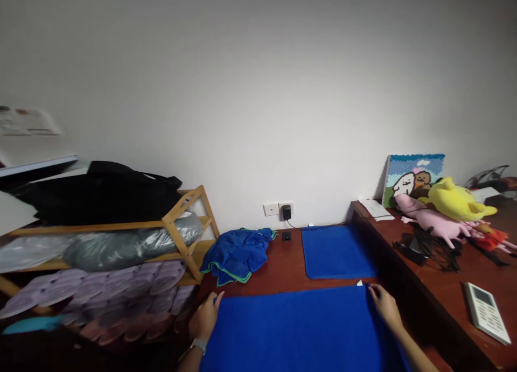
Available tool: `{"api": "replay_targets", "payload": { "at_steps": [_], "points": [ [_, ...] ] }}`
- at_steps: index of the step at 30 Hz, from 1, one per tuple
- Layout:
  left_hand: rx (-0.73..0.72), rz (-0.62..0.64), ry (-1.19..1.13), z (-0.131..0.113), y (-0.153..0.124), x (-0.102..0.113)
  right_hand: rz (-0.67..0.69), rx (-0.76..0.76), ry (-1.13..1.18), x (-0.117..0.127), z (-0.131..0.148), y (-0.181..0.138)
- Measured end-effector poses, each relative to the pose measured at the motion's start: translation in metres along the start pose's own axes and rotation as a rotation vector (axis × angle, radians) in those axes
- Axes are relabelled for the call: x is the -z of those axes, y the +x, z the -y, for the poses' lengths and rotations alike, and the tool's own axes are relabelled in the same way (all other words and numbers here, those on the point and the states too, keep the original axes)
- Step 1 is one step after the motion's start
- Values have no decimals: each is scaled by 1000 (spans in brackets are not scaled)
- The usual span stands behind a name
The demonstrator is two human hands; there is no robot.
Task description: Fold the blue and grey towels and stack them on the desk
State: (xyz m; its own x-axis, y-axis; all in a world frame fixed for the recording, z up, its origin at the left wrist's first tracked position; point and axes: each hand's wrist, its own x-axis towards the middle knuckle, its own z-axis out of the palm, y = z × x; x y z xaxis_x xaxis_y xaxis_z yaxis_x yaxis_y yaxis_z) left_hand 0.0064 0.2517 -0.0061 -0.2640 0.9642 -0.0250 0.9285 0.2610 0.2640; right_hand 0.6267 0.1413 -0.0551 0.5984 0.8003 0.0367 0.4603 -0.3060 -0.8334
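A blue cloth [294,329] is spread flat between my two hands over the reddish-brown wooden surface. My left hand [205,314], with a watch on its wrist, pinches the cloth's far left corner. At the far right corner, near a small white tag, my right hand [385,306] grips the edge between thumb and fingers. Just beyond lies a folded blue cloth [339,252], flat and squared. To its left sits a crumpled blue cloth [238,253] with green edging. The near part of the held cloth runs out of view.
A wooden rack [177,237] at the left holds a black bag [100,194] and rows of pale purple shoes [121,283]. On the raised right-hand surface are a pink plush toy [434,218], a yellow plush toy [456,199] and a white remote [487,311]. A black plug [286,211] sits in the wall socket.
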Motion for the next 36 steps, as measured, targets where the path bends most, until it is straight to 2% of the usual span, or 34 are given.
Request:
{"api": "replay_targets", "payload": {
  "at_steps": [3,6,9,11,13,15,16,18,21,25,27,29,31,33,36],
  "points": [
    [-16,-6,35,1,12,1,-25,-54,-78,0,-11,14],
    [-21,-36,71,-6,19,5,-26,-72,-131,1,-10,27],
    [-74,-191,137,-16,16,4,-47,-57,-186,-4,-2,28],
    [-178,-336,180,-19,7,-2,-75,57,-278,-13,1,16],
    [-331,-381,174,-15,-5,-14,-42,282,-403,-25,0,-2],
    [-463,-310,126,-4,-17,-29,52,451,-524,-37,-6,-23],
    [-495,-260,109,3,-22,-35,105,469,-569,-42,-10,-32],
    [-480,-164,101,18,-28,-44,173,422,-649,-47,-20,-43],
    [-414,-49,116,34,-30,-46,207,340,-732,-43,-39,-40],
    [-400,-53,118,36,-32,-40,199,278,-833,-28,-63,-20],
    [-391,-70,122,33,-35,-36,156,286,-885,-27,-61,-16],
    [-385,-81,131,29,-37,-33,66,320,-893,-40,-38,-21],
    [-393,-90,141,27,-37,-29,20,410,-827,-70,10,-40],
    [-404,-104,140,28,-34,-28,136,572,-699,-115,72,-73],
    [-430,-152,106,33,-29,-33,410,731,-511,-187,161,-130]
  ]
}}
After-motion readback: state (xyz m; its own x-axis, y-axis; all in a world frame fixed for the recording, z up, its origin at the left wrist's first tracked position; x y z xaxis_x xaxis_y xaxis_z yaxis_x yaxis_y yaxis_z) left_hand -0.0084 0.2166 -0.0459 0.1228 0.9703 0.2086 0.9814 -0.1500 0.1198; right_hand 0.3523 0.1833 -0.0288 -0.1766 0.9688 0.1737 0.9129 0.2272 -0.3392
